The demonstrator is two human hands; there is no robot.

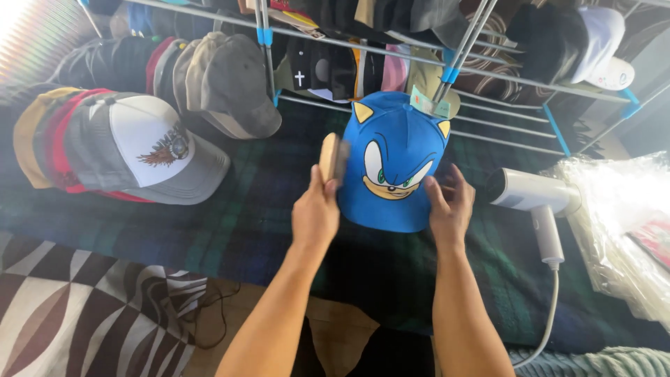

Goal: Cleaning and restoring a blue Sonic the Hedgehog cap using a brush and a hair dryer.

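A bright blue cap (394, 150) with a cartoon face and two small yellow ears rests on a dark plaid cloth (209, 230). My left hand (315, 213) grips a wooden-backed brush (333, 158) and holds it against the cap's left side. Along the right edge of the brim, my right hand (450, 206) steadies the cap with its fingers. A small greenish tag (427, 103) sticks up from the cap's top.
A white handheld steamer (534, 195) with a cord lies to the right, beside crinkled clear plastic (621, 223). Stacked caps (118, 146) sit at the left, and more caps hang on a metal rack (488, 70) behind. A black-and-white patterned fabric (84, 307) lies at lower left.
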